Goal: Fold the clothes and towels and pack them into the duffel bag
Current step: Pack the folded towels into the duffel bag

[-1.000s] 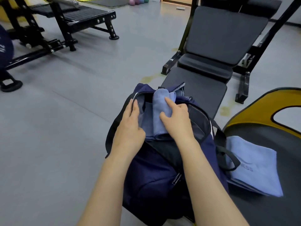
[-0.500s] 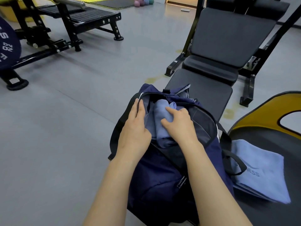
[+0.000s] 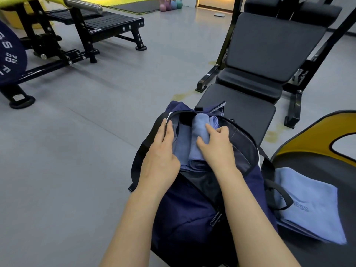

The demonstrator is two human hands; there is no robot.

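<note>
A navy duffel bag (image 3: 185,205) stands unzipped on the bench in front of me. Inside its opening lies a rolled light blue towel (image 3: 198,132), with more blue cloth to its left. My right hand (image 3: 215,147) presses on the rolled towel, thumb and fingers around it. My left hand (image 3: 161,157) holds the bag's left rim, pulling the opening apart. A second folded light blue towel (image 3: 312,205) with printed letters lies flat to the right of the bag, under its black handle (image 3: 279,193).
A black adjustable gym bench (image 3: 269,54) stands just beyond the bag. A yellow and black seat edge (image 3: 308,135) curves at the right. A black machine frame (image 3: 77,45) and a navy weight plate (image 3: 9,54) stand at the far left on the grey floor.
The rolled towel has gone deeper into the bag under my right hand. My left hand stays on the rim. The view has shifted slightly.
</note>
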